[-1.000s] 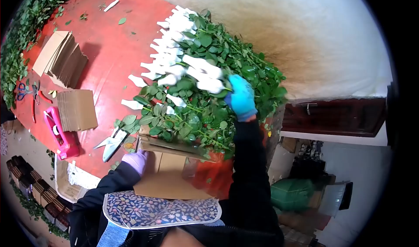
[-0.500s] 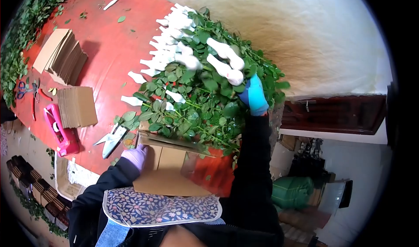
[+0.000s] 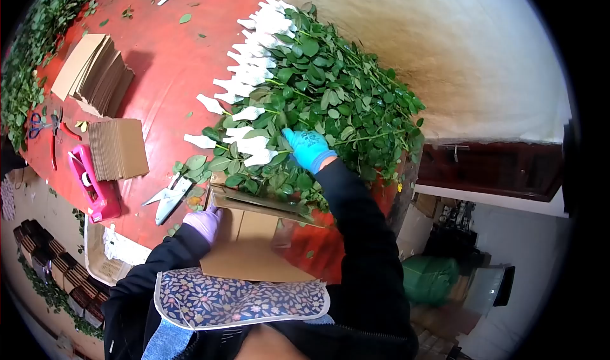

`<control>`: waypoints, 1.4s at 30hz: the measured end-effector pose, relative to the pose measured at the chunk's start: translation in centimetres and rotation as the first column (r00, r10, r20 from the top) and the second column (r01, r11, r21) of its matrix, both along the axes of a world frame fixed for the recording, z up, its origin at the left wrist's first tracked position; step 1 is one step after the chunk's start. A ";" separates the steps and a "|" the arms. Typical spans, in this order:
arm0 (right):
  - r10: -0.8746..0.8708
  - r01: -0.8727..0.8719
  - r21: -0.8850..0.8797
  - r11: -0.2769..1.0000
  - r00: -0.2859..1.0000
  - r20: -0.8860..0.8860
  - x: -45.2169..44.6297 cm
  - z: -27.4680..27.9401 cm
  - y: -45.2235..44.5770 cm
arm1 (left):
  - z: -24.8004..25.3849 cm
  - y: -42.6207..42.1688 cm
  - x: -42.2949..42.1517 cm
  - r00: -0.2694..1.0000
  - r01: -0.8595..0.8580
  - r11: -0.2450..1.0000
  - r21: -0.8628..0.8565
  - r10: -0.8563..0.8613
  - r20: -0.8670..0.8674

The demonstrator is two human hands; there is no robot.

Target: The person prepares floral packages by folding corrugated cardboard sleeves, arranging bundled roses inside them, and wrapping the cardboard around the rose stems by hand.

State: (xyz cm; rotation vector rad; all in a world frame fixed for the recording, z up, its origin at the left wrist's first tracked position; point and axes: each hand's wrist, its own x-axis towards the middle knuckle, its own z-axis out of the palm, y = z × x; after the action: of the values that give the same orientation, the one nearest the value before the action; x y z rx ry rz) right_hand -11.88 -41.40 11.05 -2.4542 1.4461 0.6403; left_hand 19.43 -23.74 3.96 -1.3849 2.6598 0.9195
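Observation:
My right hand (image 3: 310,149), in a blue glove, reaches into the pile of leafy rose stems (image 3: 337,99). Its fingers close around stems just behind a few white-sleeved buds (image 3: 255,144); leaves partly hide the fingertips. More buds in white sleeves (image 3: 251,74) line the left side of the pile. My left hand (image 3: 203,224), gloved in lavender, grips the left edge of a folded cardboard piece (image 3: 257,242) at the table's near edge. Its fingertips are partly hidden by the card. Shears with pale handles (image 3: 170,201) lie just beyond that hand.
On the red table (image 3: 171,74) stand two stacks of cardboard (image 3: 119,149), a pink tape dispenser (image 3: 95,188) and pliers (image 3: 60,131). A white basket (image 3: 101,258) is below the table's left edge. A wall (image 3: 457,61) rises behind the stems.
My right hand has come down and left from the far side of the pile, where it held white-sleeved roses raised. Those roses are no longer raised. My left hand stays at the cardboard.

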 end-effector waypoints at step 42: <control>-0.287 -0.111 0.268 0.957 -0.497 0.818 -18.7 19.9 12.4 | 10.8 -22.8 -7.1 0.529 0.525 0.666 0.530 0.233 -0.816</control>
State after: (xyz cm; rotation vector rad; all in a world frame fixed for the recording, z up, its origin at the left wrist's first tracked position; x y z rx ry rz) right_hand -30.62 -29.03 30.96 -1.2497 0.4527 -1.3143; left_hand 12.31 -46.59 14.76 -0.4474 2.1189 2.8031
